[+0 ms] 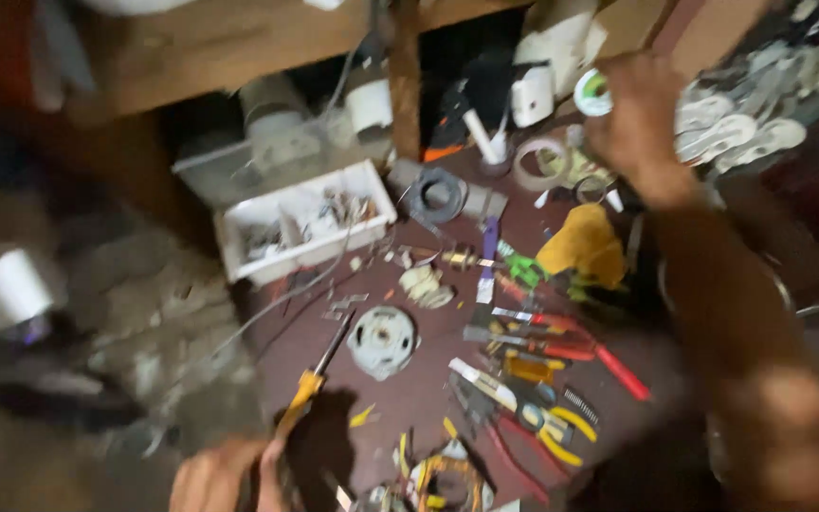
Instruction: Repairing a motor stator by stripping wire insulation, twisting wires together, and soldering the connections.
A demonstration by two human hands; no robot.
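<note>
Gripping a yellow-handled soldering iron, the left hand is closed.
A small green-and-white solder spool is pinched by the raised right hand; nothing below is yet joined.

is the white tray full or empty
Partly filled: the white tray holds small metal bits in its compartments, bare white bottom showing between them.

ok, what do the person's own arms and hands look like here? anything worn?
Both are bare. The right hand and its forearm show no glove, no sleeve, no watch or ring that the blur lets me see. The left hand is only partly in frame, also ungloved and sleeveless.
</note>
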